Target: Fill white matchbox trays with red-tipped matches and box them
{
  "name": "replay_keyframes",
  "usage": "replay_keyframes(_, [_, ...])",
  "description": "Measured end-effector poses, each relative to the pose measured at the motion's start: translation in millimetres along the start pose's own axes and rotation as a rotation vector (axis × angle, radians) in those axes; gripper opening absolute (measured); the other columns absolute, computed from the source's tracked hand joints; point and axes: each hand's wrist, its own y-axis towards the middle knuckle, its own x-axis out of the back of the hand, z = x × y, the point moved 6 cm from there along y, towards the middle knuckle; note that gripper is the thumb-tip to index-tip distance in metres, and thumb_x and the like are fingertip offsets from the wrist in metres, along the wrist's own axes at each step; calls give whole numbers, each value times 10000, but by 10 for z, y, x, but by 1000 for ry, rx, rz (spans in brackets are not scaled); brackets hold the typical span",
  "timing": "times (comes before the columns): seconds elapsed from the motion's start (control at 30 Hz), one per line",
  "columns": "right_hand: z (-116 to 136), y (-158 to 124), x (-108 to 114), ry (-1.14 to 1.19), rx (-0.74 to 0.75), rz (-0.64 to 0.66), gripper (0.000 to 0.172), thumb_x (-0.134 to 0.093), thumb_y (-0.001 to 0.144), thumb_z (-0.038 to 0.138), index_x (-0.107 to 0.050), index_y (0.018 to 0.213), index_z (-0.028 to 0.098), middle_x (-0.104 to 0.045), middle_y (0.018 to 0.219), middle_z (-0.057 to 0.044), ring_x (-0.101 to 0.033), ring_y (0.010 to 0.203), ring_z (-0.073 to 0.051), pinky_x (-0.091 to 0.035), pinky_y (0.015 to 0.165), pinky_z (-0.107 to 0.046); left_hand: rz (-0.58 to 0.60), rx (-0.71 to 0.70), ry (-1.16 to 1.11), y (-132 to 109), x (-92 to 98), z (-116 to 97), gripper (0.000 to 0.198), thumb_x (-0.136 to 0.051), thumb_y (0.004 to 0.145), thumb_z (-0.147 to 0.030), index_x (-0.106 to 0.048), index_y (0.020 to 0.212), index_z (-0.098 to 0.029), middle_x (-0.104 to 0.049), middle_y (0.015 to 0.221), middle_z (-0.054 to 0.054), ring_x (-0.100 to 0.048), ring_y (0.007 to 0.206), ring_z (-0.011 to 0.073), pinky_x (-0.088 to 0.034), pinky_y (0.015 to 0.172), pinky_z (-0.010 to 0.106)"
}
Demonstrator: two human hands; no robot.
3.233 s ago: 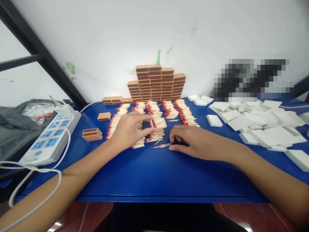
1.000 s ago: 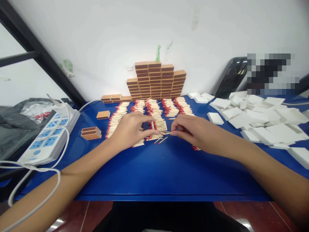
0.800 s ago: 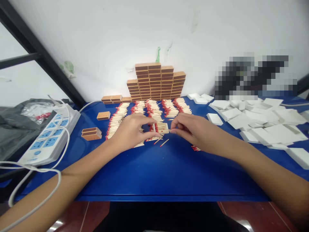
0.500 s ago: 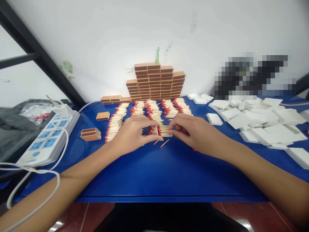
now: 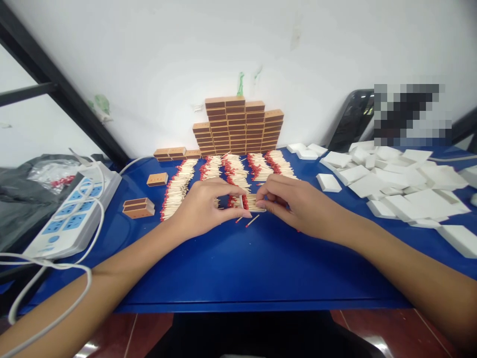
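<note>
My left hand (image 5: pixel 208 206) is closed, its thumb and fingers gripping a small white matchbox tray (image 5: pixel 243 203) by its sides. Red-tipped matches (image 5: pixel 254 202) lie in or right behind that tray. Just to the right, my right hand (image 5: pixel 288 201) is closed in a pinch at the ends of these matches; whatever its fingertips hold is too small to make out. Two loose matches (image 5: pixel 252 221) rest on the blue table in front of the hands. Behind them run several rows of piled matches (image 5: pixel 234 169), red heads to the left.
Stacked brown matchboxes (image 5: pixel 244 127) stand against the wall. More matchboxes (image 5: pixel 138 208) sit at the left, beside a white power strip (image 5: pixel 76 209) with loose cables. A heap of white trays (image 5: pixel 410 184) covers the table's right side. A dark phone-like object (image 5: pixel 352 119) leans behind it.
The view has shifted slightly. Both hands keep nearly the same place and grip, with the right fingertips a little closer together.
</note>
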Motion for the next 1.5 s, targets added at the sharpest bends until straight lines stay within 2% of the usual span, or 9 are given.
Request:
replay_keyframes(0.2, [11,-8,0,-17,-23,10,159,-556,1046,290,-664,971,201,-625,890,-41,-584,767,-175,-437,685,-302,-19,16,28,4,14,18,365,-893,770,-465,-810,1039,-232,-813,945,31,-737,822,183,-534,758,287])
replay_keyframes(0.37, [-10,-12,-15,-51,-49,9,146,-578,1032,293,-650,941,204,-631,882,-43,-585,764,-178,-429,673,-303,-7,-7,-7,1,-6,0,366,-898,775,-438,-805,1048,-213,-807,938,41,-730,836,192,-539,770,303])
replay_keyframes(0.5, [9,-17,23,-40,-21,-42,115,-605,1020,292,-660,965,207,-625,885,-39,-572,744,-166,-428,661,-296,-5,-6,-19,2,3,-18,360,-898,773,-441,-804,1036,-214,-810,948,41,-737,849,196,-549,778,307])
replay_keyframes(0.7, [36,-18,24,-27,21,-40,107,-595,1022,261,-673,974,207,-614,874,-36,-570,745,-162,-435,666,-297,-8,18,7,3,10,-7,370,-895,773,-460,-805,1044,-223,-815,977,42,-751,865,203,-552,782,307])
replay_keyframes(0.9, [-21,-15,26,-57,-51,-62,126,-629,997,286,-639,901,205,-625,846,-30,-574,733,-162,-422,653,-294,-15,-2,-15,7,6,-25,390,-907,761,-440,-807,1057,-207,-813,953,45,-745,852,199,-553,787,311])
replay_keyframes(1.3, [2,-28,-19,-58,-64,-50,166,-616,1003,314,-651,877,212,-647,818,-30,-586,725,-169,-411,638,-299,7,2,-1,-8,-30,-22,384,-907,764,-428,-806,1068,-217,-810,961,56,-748,863,207,-570,800,314])
replay_keyframes(1.5, [-43,-39,-17,-30,-124,-89,156,-620,1004,370,-577,975,224,-643,862,-22,-569,714,-163,-405,640,-296,-25,-1,-51,-2,-5,-34,384,-909,763,-425,-809,1057,-200,-808,949,54,-742,848,197,-559,791,309])
